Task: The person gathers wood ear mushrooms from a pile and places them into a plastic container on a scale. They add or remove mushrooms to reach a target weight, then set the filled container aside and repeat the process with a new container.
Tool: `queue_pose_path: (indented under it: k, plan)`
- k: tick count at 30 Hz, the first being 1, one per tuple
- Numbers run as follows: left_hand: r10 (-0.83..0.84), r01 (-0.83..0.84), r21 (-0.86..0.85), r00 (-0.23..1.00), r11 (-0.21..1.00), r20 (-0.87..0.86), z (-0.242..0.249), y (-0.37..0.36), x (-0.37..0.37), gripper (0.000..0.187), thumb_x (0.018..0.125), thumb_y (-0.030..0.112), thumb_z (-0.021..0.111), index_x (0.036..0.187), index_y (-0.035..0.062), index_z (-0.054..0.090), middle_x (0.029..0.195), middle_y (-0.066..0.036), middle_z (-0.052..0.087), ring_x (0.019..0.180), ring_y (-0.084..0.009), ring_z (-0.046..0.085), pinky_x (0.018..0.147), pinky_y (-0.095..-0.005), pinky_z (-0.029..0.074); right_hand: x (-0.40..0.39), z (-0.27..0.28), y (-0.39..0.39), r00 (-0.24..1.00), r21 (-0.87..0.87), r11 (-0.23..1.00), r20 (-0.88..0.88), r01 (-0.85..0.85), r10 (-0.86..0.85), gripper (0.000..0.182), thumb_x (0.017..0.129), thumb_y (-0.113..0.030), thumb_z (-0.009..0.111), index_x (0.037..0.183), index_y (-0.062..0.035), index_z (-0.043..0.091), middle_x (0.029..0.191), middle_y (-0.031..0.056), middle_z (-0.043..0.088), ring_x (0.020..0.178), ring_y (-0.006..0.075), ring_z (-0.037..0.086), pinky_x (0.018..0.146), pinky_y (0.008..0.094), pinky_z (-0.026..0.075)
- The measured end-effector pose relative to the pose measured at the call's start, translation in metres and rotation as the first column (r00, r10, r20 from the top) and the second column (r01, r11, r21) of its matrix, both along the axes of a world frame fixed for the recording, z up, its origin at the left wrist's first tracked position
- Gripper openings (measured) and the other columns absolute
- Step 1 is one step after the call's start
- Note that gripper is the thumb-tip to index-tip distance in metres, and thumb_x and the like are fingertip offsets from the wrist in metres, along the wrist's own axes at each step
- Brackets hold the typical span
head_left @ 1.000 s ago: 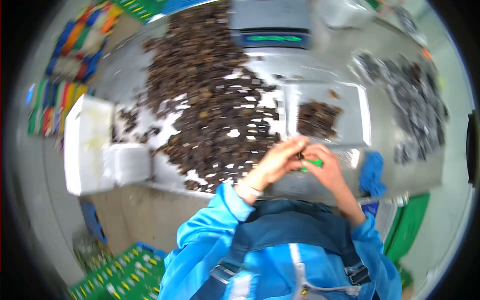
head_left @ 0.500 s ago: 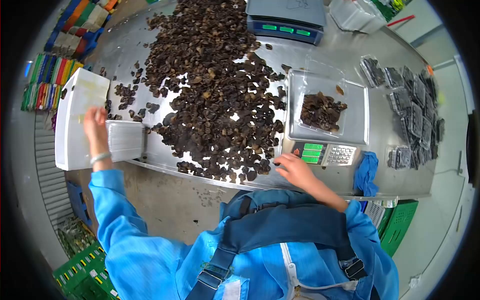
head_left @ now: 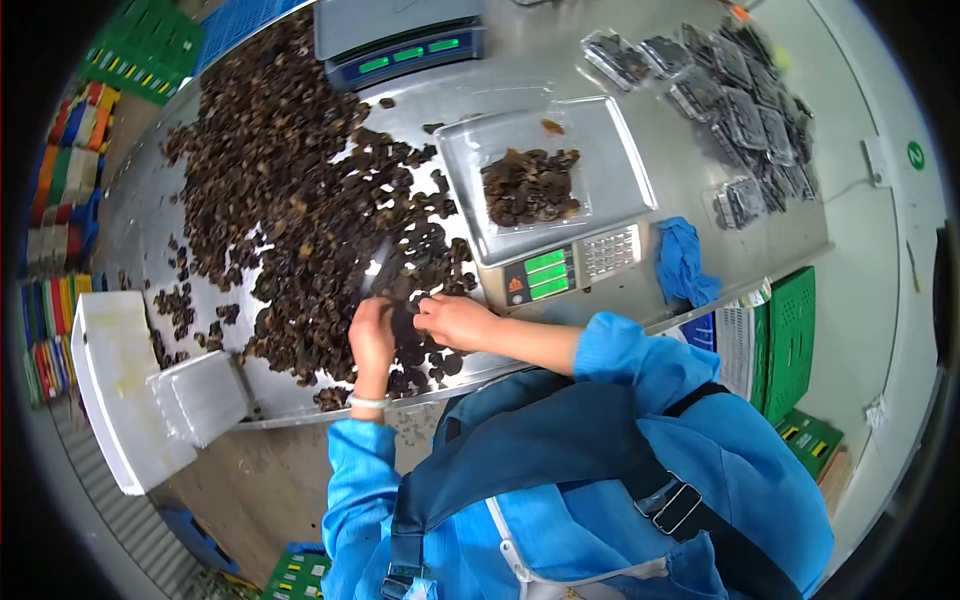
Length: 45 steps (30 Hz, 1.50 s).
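Observation:
A wide spread of dark brown mushroom-like pieces [head_left: 290, 200] covers the metal table. At its near edge my left hand [head_left: 372, 335] is among the pieces, its fingertips bent down and partly hidden. Close to its right is my right hand [head_left: 450, 320], fingers curled together over dark pieces too small to tell apart. A clear plastic tray [head_left: 583, 205] holding more brown pieces [head_left: 530, 187] rests on the metal scale plate [head_left: 620, 160]. Green digits glow on the scale's display [head_left: 547, 274] just right of my right hand.
A second scale [head_left: 400, 50] stands at the back. Packed clear boxes [head_left: 745, 115] are piled at the right, with a blue cloth [head_left: 682, 262] nearer. A white foam box [head_left: 125, 380] and stacked white trays [head_left: 203, 398] sit at the left. Green crates [head_left: 793, 340] are below the table.
My left hand has moved from the white box at the left to the brown pieces. My right hand has moved in beside it from the scale's near edge. The view has turned.

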<state>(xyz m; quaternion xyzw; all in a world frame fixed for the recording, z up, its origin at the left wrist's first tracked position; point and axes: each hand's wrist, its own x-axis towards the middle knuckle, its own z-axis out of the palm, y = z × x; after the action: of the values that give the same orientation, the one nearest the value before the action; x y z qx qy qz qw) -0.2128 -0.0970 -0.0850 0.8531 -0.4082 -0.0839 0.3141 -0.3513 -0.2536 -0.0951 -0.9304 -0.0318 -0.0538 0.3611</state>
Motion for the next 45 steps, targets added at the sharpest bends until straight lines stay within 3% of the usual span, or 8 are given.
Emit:
queue_pose_path:
  k: [5,10,20,26,33,38,40,45]
  plan:
    - [0.24,-0.344,-0.018,0.692,0.939,-0.681,0.032,-0.017,0.001,0.012,0.095,0.007,0.07,0.104,0.0008,0.065,0.083,0.004,0.062,0.07,-0.0053,0.054,0.062,-0.0219,0.043,-0.045,0.067,-0.059,0.949,0.477,0.822,-0.114,0.311,-0.293,0.02,0.08,-0.007,0.074,0.098,-0.0072,0.066,0.094,0.0094,0.062,0.083,0.0236,0.065,0.069,0.0343,0.055]
    - [0.011,-0.276,-0.238,0.674,0.931,-0.739,0.074,-0.102,-0.028,0.013,0.097,0.01,0.069,0.107,0.0027,0.064,0.09,0.004,0.062,0.079,-0.0043,0.053,0.069,-0.0206,0.043,-0.075,0.102,-0.155,0.716,0.618,0.488,-0.181,0.616,-0.674,0.024,0.083,-0.007,0.076,0.105,-0.0078,0.067,0.098,0.0061,0.062,0.08,0.0195,0.064,0.066,0.0295,0.052]
    - [0.074,-0.357,-0.27,0.713,0.894,-0.697,0.075,-0.128,0.021,0.009,0.101,0.011,0.061,0.108,0.0063,0.064,0.092,0.003,0.061,0.08,-0.0062,0.056,0.071,-0.0226,0.05,-0.105,0.096,-0.232,0.61,0.297,0.576,-0.03,0.762,-0.792,0.025,0.085,-0.003,0.072,0.11,-0.0061,0.069,0.106,0.008,0.068,0.094,0.0212,0.069,0.075,0.0344,0.055]
    - [-0.11,-0.012,0.352,0.94,0.936,0.324,0.013,-0.047,0.057,0.049,0.085,-0.006,0.068,0.132,0.0058,0.059,0.118,-0.018,0.066,0.107,-0.0295,0.066,0.086,-0.0373,0.054,-0.06,0.084,-0.271,0.629,0.035,0.652,0.226,0.758,-0.744,0.023,0.084,-0.016,0.073,0.105,-0.0079,0.07,0.099,0.0091,0.069,0.098,0.0324,0.062,0.089,0.0409,0.051]
    - [0.051,-0.01,0.112,0.927,0.994,-0.372,0.067,-0.131,0.038,0.031,0.096,0.004,0.065,0.127,0.0015,0.063,0.109,-0.014,0.07,0.099,-0.02,0.068,0.085,-0.0318,0.054,-0.003,0.062,-0.296,0.773,-0.342,0.722,0.023,0.601,-0.633,0.017,0.083,-0.017,0.076,0.094,-0.0052,0.071,0.094,0.0082,0.07,0.103,0.0296,0.063,0.088,0.0415,0.051]
    - [0.036,-0.17,-0.128,0.725,0.977,-0.687,0.075,-0.182,0.026,0.024,0.103,0.011,0.061,0.121,-0.0031,0.065,0.106,-0.008,0.071,0.093,-0.013,0.065,0.084,-0.0264,0.052,-0.025,0.11,-0.254,0.826,0.259,0.81,0.068,0.527,-0.559,0.015,0.082,-0.016,0.077,0.092,-0.006,0.071,0.093,0.0078,0.07,0.089,0.0281,0.064,0.079,0.0395,0.053]
    - [0.079,-0.244,-0.124,0.682,0.962,-0.727,0.072,-0.207,0.022,0.028,0.104,0.016,0.06,0.122,-0.0038,0.065,0.103,-0.006,0.072,0.09,-0.0108,0.064,0.082,-0.025,0.05,-0.034,0.096,-0.237,0.918,0.08,0.936,0.185,0.342,-0.351,0.015,0.085,-0.015,0.075,0.098,-0.007,0.071,0.093,0.0082,0.069,0.084,0.0244,0.066,0.077,0.0377,0.054]
    - [-0.012,-0.263,-0.198,0.573,0.944,-0.82,0.055,-0.269,0.035,0.054,0.104,0.031,0.06,0.142,-0.0044,0.049,0.13,-0.015,0.064,0.107,-0.0197,0.064,0.094,-0.0305,0.05,-0.078,0.093,-0.237,0.683,0.428,0.597,-0.067,0.678,-0.727,0.019,0.085,-0.006,0.075,0.103,-0.0032,0.071,0.099,0.0089,0.069,0.085,0.0189,0.07,0.076,0.0307,0.055]
